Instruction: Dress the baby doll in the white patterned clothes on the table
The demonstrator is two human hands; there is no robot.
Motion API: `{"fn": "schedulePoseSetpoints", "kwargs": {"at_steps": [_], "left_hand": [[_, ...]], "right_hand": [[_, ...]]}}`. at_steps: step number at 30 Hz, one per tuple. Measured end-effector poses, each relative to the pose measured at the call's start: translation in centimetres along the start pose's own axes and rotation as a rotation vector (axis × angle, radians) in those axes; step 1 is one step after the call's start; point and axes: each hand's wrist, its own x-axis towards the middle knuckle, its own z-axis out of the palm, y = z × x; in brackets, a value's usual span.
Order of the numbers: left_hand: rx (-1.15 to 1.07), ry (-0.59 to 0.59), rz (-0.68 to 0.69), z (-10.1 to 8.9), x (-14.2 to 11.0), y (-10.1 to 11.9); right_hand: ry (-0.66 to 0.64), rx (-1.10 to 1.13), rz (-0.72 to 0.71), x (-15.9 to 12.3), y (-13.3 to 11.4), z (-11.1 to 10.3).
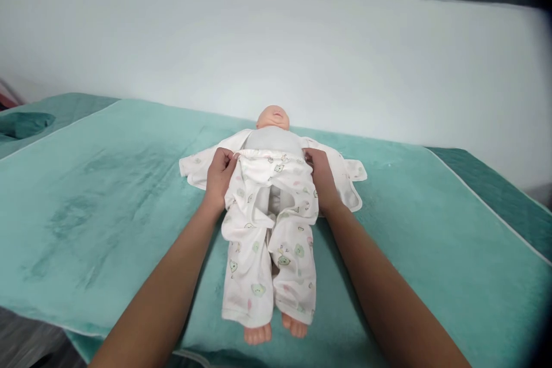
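Observation:
A baby doll [273, 118] lies on its back on a teal towel [107, 184], head away from me and bare feet [276, 330] near the front edge. It wears white printed trousers [267, 230] with an opening at the crotch. An open white printed top [345, 175] is spread under its grey torso. My left hand [221, 175] is closed on the trousers' waistband at the doll's left-hand side in the picture. My right hand [319, 178] grips the waistband on the other side. Both hands sit at the doll's waist.
The towel covers a padded table whose darker green surface [500, 195] shows at the right and far left. A white wall [302, 52] stands right behind the table. The table's front edge runs just below the doll's feet.

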Motion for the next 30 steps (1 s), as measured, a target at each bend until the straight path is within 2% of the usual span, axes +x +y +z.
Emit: {"fn": "schedulePoseSetpoints", "kwargs": {"at_steps": [2, 4, 7, 9, 12, 15, 20, 23, 26, 28, 30], "left_hand": [[0.055, 0.039, 0.016, 0.3, 0.8, -0.2], [0.083, 0.057, 0.021, 0.7, 1.4, -0.3], [0.072, -0.018, 0.019, 1.1, 1.7, -0.3], [0.025, -0.096, 0.01, 1.0, 1.5, 0.0], [0.029, -0.168, 0.083, 0.4, 1.1, 0.6], [0.126, -0.276, 0.218, -0.2, 1.2, 1.4], [0.22, -0.427, 0.25, -0.7, 2.3, 2.9], [0.3, -0.533, 0.282, -0.8, 2.7, 3.9], [0.409, -0.546, 0.375, -0.6, 2.7, 4.7], [0.432, -0.524, 0.41, -0.3, 2.6, 4.9], [0.419, -0.5, 0.384, 0.1, 2.6, 5.0]], "right_hand": [[-0.075, -0.007, -0.076, 0.5, -0.1, -0.3], [-0.122, 0.032, -0.01, 1.2, 0.0, -0.5], [-0.139, 0.089, 0.132, 2.1, 0.6, -0.5], [-0.104, 0.135, 0.16, 2.2, 0.9, -0.4], [-0.028, 0.192, 0.059, 1.7, 0.8, -0.5], [-0.075, 0.212, -0.047, 1.4, 0.1, -1.1], [-0.158, 0.283, 0.056, 2.4, -0.6, -1.9], [-0.291, 0.187, 0.047, 3.3, -0.8, -2.2], [-0.421, 0.057, 0.007, 3.8, -1.0, -2.4], [-0.396, 0.006, -0.045, 4.0, -1.2, -2.3], [-0.349, 0.007, -0.103, 4.4, -1.3, -1.9]]}}
